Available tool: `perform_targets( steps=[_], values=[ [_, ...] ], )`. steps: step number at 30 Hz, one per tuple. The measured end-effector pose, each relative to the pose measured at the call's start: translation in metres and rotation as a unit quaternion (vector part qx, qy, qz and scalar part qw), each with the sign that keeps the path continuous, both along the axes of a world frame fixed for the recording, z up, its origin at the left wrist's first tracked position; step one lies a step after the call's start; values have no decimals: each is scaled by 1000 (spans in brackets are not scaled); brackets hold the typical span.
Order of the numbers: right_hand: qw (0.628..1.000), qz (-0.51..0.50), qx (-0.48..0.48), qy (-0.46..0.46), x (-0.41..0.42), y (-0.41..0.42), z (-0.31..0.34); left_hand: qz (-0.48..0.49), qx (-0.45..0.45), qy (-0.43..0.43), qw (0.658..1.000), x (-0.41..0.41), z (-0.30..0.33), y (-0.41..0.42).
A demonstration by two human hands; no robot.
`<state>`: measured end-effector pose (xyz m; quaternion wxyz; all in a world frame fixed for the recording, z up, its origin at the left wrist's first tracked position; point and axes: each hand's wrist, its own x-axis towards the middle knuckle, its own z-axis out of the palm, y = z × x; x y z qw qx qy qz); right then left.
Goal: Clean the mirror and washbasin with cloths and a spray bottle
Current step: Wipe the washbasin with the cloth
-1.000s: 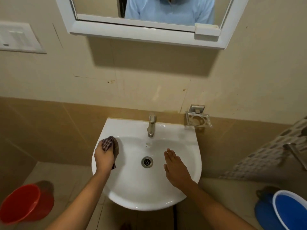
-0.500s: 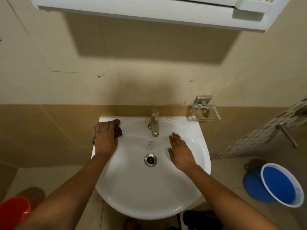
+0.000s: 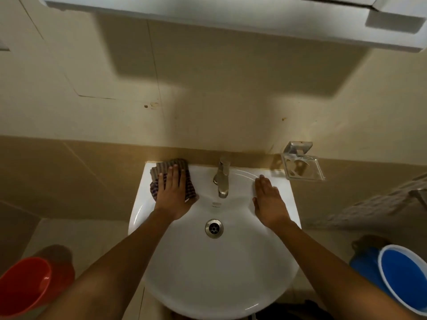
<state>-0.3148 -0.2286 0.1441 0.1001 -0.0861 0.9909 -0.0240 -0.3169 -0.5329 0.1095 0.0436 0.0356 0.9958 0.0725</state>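
Observation:
The white washbasin (image 3: 208, 273) hangs on the wall below me, with a metal tap (image 3: 222, 179) at its back and a drain (image 3: 214, 228) in the bowl. My left hand (image 3: 173, 192) lies flat on a dark checked cloth (image 3: 166, 168), pressing it onto the basin's back left ledge. To the right of the tap, my right hand (image 3: 269, 202) rests flat and bare on the rim, fingers together, holding nothing. Only the mirror's white lower frame (image 3: 208, 17) shows at the top. No spray bottle is in view.
A metal soap holder (image 3: 302, 165) is fixed to the wall right of the basin. A red bucket (image 3: 23, 287) stands on the floor at the left and a blue bucket (image 3: 406, 276) at the right. Beige tiled wall lies behind the basin.
My left hand slid the cloth from the bowl's left side up to the back left ledge. My right hand moved from inside the bowl up to the right rim. The view tilted down.

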Motion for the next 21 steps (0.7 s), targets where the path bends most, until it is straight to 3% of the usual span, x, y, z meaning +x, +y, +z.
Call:
perform_targets(
  steps=[7, 12, 21],
  values=[
    [1000, 12, 10, -23, -5, 16, -16, -119, 13, -9, 993, 10, -4, 56],
    [1000, 27, -4, -2, -4, 23, -23, -147, -6, 6, 989, 7, -5, 44],
    [998, 45, -24, 24, -5, 29, -31, -77, -31, 13, 996, 7, -3, -12]
  ],
)
